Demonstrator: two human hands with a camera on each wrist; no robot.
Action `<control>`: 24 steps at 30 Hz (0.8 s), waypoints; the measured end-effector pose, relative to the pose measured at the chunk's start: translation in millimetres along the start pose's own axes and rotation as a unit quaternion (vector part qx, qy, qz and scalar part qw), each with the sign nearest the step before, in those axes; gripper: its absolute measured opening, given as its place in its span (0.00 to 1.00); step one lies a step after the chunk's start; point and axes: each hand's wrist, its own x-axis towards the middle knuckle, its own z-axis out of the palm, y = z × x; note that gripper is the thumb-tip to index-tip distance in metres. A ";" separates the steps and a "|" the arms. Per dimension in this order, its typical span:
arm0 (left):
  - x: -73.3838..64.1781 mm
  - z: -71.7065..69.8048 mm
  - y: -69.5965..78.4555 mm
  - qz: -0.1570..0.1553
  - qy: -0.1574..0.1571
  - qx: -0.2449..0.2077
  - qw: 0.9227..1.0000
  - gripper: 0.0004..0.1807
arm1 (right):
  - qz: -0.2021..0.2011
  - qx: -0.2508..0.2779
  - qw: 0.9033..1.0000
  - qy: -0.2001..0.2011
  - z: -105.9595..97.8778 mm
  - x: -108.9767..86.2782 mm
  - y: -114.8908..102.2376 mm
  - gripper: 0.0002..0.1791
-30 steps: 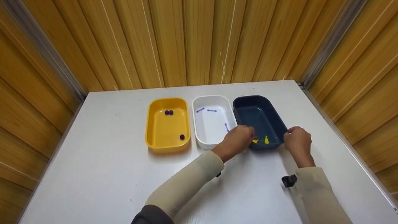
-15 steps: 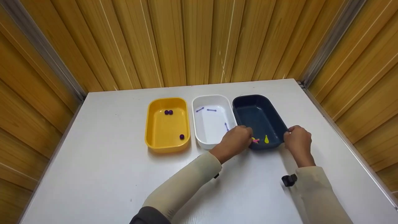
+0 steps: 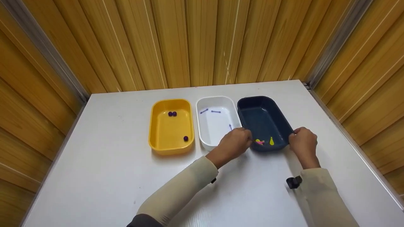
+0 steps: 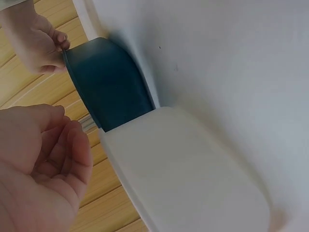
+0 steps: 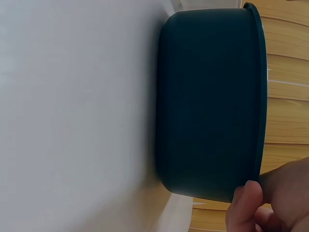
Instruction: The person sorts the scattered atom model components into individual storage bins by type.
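Note:
My right hand point(image 3: 303, 143) pinches the rim of the dark blue tray point(image 3: 260, 121) at its near right corner; the right wrist view shows thumb and finger on that rim. Inside the tray's near end lie a pink piece with a yellow one point(image 3: 259, 142), too small to identify, and a yellow drop-shaped piece point(image 3: 271, 141). At the near left corner hovers my left hand point(image 3: 235, 143), partly over the white tray's point(image 3: 217, 126) edge. Its fingers point(image 4: 79, 150) are loosely curled, and nothing shows between them in the left wrist view.
Three small purple rods with knobbed ends, including one rod point(image 3: 216, 111), lie in the white tray. Left of it stands a yellow tray point(image 3: 170, 129) with three dark purple beads, one bead point(image 3: 185, 138) near its front. Wood-patterned panels point(image 3: 202, 44) enclose the white table point(image 3: 110, 157).
My left hand has drawn back to the left, and the pink piece, earlier at its fingertips, now lies in the dark blue tray. My right hand keeps its hold on the rim.

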 end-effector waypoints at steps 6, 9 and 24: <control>-9.4 -4.2 -6.4 -0.005 0.020 0.021 1.000 0.09 | 0.017 0.002 1.000 -0.005 -0.6 0.0 -0.9 0.21; -16.3 -7.0 -9.8 -0.015 0.042 0.046 0.998 0.10 | 0.015 -0.001 1.000 -0.008 -0.7 -0.6 -1.3 0.22; -51.8 -25.5 -27.2 -0.050 0.049 0.072 0.995 0.23 | -0.022 -0.016 0.999 0.027 -3.8 -17.4 -11.6 0.28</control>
